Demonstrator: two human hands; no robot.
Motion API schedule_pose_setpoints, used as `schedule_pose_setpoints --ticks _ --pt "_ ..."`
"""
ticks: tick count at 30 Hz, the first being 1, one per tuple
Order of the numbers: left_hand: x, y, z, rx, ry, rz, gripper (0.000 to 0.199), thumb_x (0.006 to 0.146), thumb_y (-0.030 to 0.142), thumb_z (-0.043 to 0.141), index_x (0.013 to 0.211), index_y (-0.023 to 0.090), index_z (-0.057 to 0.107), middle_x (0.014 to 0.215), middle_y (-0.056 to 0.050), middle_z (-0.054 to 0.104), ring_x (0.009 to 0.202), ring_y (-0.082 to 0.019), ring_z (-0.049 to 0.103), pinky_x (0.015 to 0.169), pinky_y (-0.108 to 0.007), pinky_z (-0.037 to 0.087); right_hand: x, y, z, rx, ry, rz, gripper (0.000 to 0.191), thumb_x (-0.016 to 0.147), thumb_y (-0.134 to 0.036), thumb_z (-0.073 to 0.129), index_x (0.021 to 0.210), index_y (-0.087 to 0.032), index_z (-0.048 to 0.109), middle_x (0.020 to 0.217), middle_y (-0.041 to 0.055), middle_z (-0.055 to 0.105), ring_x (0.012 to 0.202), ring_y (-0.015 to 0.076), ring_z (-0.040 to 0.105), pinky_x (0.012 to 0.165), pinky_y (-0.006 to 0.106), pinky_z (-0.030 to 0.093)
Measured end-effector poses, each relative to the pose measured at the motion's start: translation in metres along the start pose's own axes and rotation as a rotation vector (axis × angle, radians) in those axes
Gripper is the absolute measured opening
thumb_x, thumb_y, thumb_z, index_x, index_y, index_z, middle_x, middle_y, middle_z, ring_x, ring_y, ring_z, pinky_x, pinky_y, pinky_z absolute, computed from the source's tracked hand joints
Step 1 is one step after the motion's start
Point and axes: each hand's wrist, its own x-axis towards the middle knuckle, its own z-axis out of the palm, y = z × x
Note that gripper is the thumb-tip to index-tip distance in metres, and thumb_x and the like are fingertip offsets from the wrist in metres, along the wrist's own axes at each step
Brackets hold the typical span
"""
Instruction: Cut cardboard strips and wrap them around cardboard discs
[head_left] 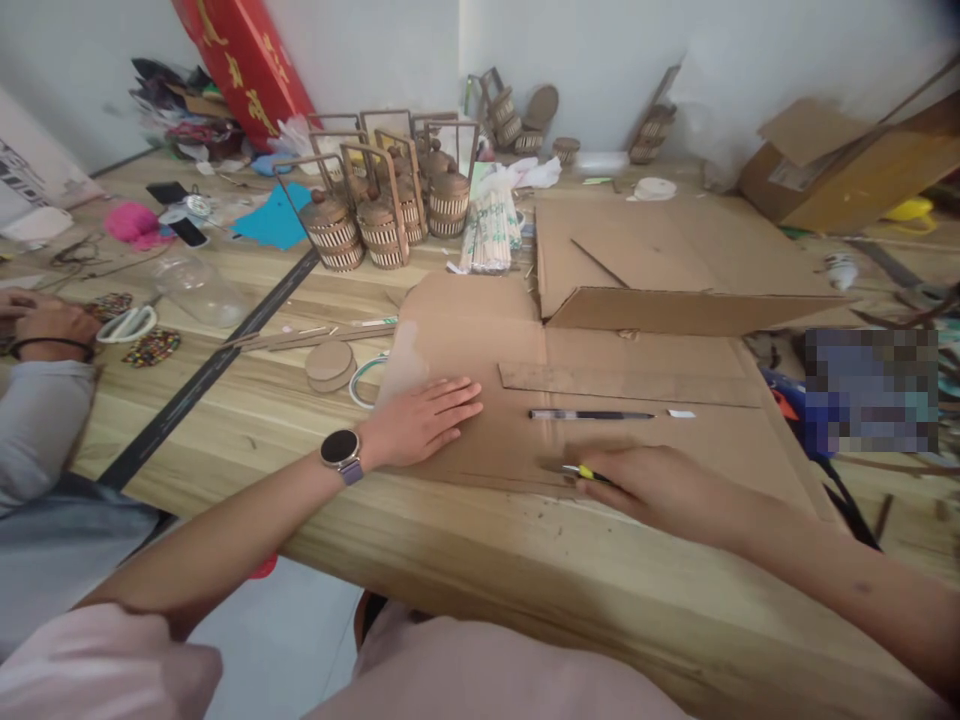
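My left hand [424,422] lies flat on a large sheet of brown cardboard [480,330], its fingers stretched out. In my right hand [645,485] is a yellow utility knife [589,473], gripped low over the sheet's near edge with its blade pointing left. Whether the blade touches the cardboard I cannot tell. A black pen [592,414] rests on the sheet between and beyond my hands, with a small white piece [681,413] off its tip. Beyond the pen lies a long cardboard strip [630,384]. One flap [667,312] of the cardboard stands partly raised at the back.
Several small bamboo baskets [386,225] with tall handles stand behind the sheet, beside a bag of sticks [491,225]. Round cardboard discs [330,365] lie left of the sheet. At far left are a co-worker's hands [52,320] near white scissors [127,324]. A cardboard box [847,160] stands back right.
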Motion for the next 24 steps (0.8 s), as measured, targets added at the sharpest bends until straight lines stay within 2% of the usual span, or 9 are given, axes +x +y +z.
schedule_pose_setpoints --ticks 5,9,15,24 --pt "0.001 0.005 0.004 0.017 0.001 -0.025 0.043 0.104 0.027 0.034 0.142 0.013 0.047 0.155 -0.011 0.041 0.147 -0.024 0.031 0.12 -0.044 0.028 0.038 -0.059 -0.001 -0.206 -0.031 -0.048 0.024 0.1 -0.03 0.042 0.098 -0.018 0.063 0.081 0.0045 0.074 0.072 0.0198 0.071 0.055 0.026 0.037" --pt "0.001 0.005 0.001 0.013 0.019 -0.014 0.043 0.104 0.025 0.033 0.142 0.013 0.047 0.154 -0.011 0.042 0.146 -0.025 0.032 0.12 -0.044 0.029 0.063 -0.088 -0.002 -0.263 -0.011 -0.082 0.024 0.1 -0.025 0.041 0.097 -0.015 0.063 0.079 0.0094 0.075 0.07 0.0246 0.072 0.054 0.028 0.037" --pt "0.001 0.005 0.001 0.013 0.043 -0.004 0.042 0.103 0.025 0.034 0.141 0.012 0.048 0.153 -0.011 0.044 0.146 -0.026 0.034 0.12 -0.044 0.029 0.069 -0.098 -0.005 -0.303 -0.012 -0.102 0.026 0.099 -0.022 0.04 0.093 -0.015 0.064 0.077 0.0107 0.074 0.07 0.0259 0.072 0.06 0.033 0.044" --pt "0.001 0.005 0.002 0.028 0.05 -0.001 0.042 0.103 0.026 0.034 0.14 0.012 0.049 0.153 -0.011 0.045 0.144 -0.026 0.036 0.119 -0.044 0.03 0.075 -0.099 0.0 -0.319 -0.056 -0.074 0.021 0.096 -0.019 0.046 0.095 -0.015 0.066 0.078 0.0104 0.075 0.07 0.0264 0.073 0.056 0.033 0.047"
